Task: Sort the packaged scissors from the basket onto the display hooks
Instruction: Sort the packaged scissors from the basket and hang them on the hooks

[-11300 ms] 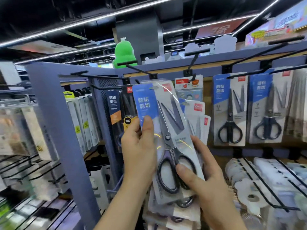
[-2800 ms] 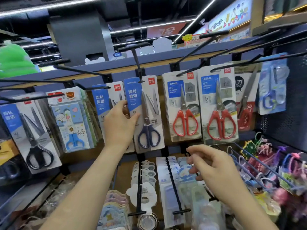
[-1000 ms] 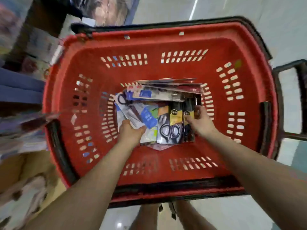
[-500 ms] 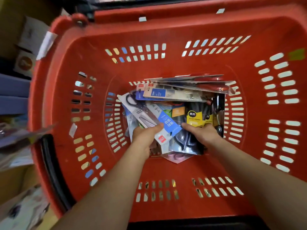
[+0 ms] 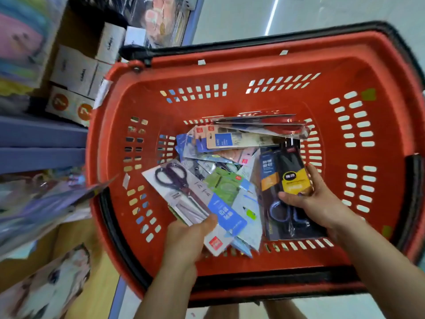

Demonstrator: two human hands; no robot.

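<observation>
Left hand (image 5: 184, 238) grasps white-and-blue scissors pack (image 5: 190, 203), thumb on top; right hand (image 5: 315, 203) grasps black scissors pack (image 5: 285, 180) beside it; both over red basket (image 5: 264, 72)

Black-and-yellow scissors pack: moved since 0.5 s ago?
Yes. The right hand grips the black-and-yellow pack, lifted off the pile toward the near wall of the basket.

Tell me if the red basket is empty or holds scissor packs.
Not empty: scissor packs pile on the basket floor; the left hand and right hand each grip one.
</observation>
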